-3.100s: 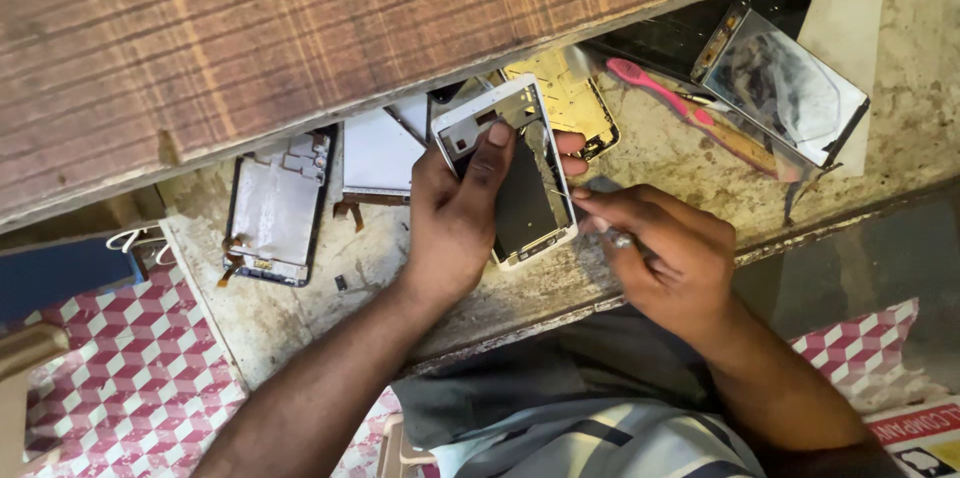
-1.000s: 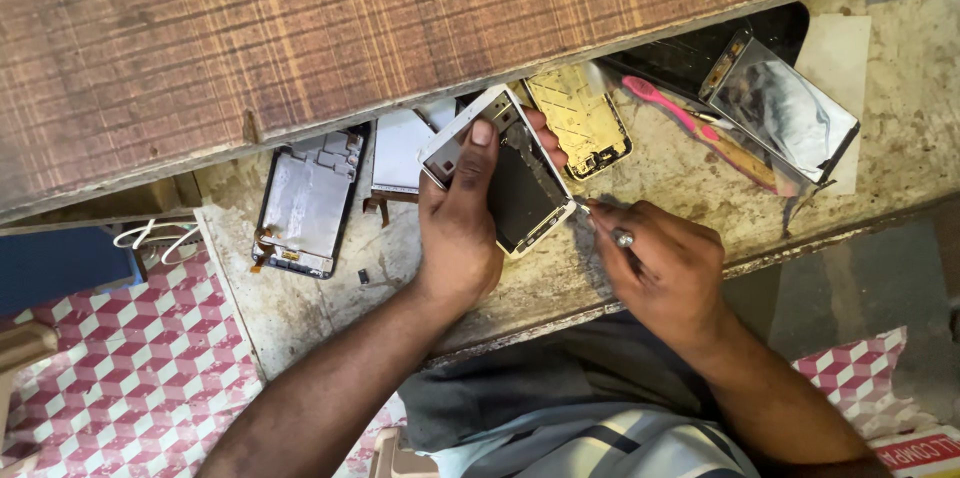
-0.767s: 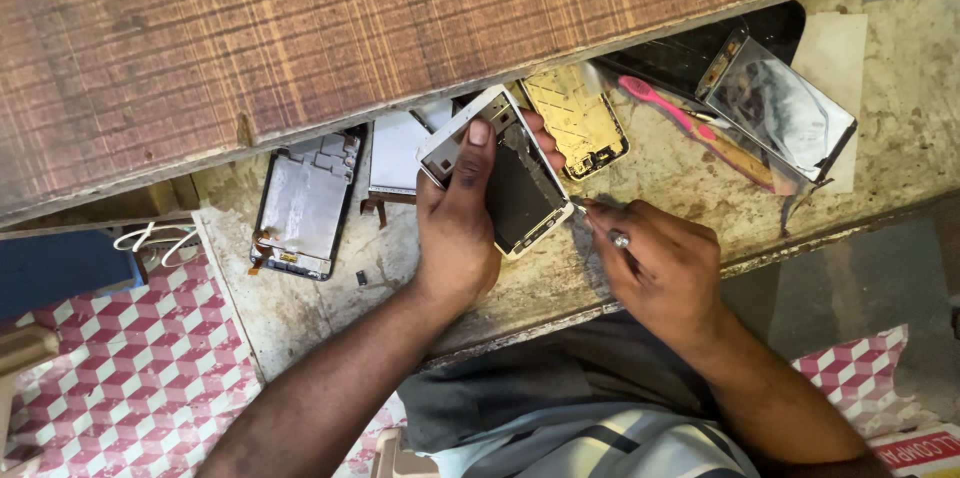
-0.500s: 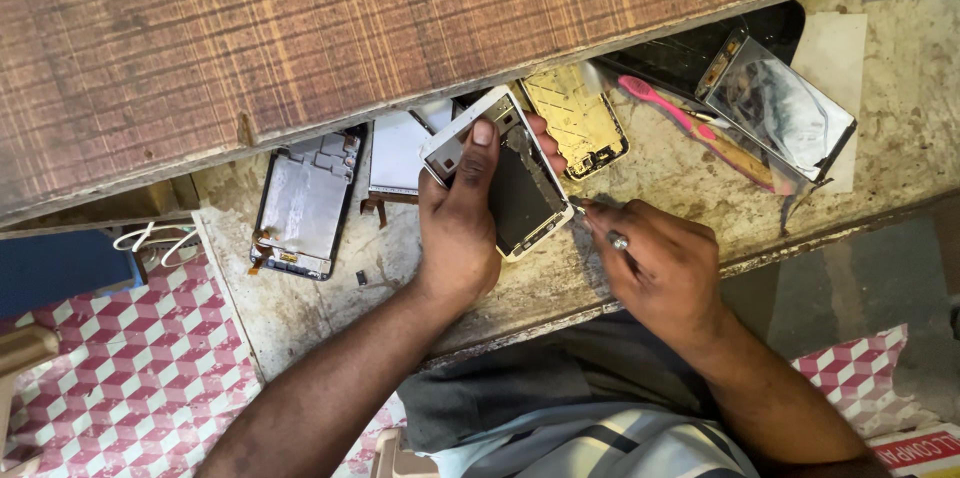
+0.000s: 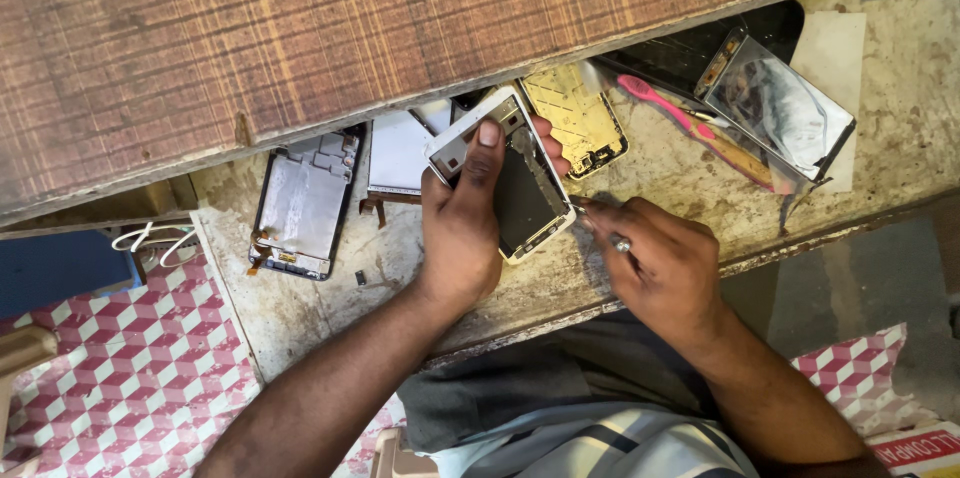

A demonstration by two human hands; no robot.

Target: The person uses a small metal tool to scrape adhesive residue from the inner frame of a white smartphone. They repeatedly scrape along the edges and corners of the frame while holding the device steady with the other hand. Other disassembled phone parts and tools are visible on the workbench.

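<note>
My left hand (image 5: 462, 228) stays clamped on the opened phone frame (image 5: 505, 173), thumb across its face, tilted above the workbench (image 5: 300, 308) as before; my right hand (image 5: 660, 263) pinches a thin tool (image 5: 580, 206) at its edge, a gold back cover (image 5: 578, 118) just beyond

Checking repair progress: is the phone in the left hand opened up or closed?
Opened up: the phone frame shows bare internals, no cover, gripped by the left hand.
</note>
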